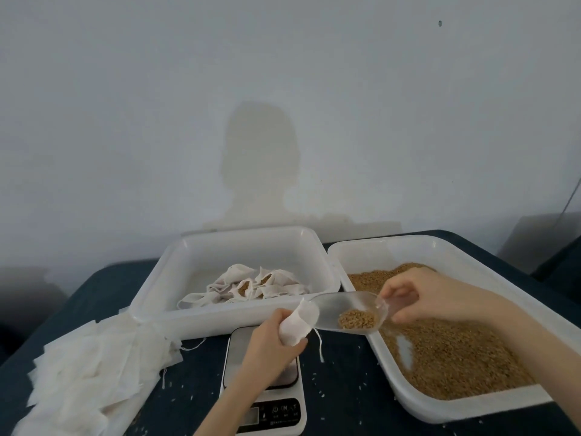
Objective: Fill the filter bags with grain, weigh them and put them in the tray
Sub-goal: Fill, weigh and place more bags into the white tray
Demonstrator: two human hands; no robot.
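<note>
Now filling: left hand (pixel 273 336) grips a bag (pixel 298 324) over the scale (pixel 267 401); right hand (pixel 418 294) pinches the scoop (pixel 349 311), grain (pixel 356 320) at its heel. Next, probably tip the scoop's lip, just beside the left grip, into the bag's mouth.

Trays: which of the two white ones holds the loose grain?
The tray on the right, under the right hand, holds loose brown grain. The middle tray behind the scale holds only filled bags.
</note>
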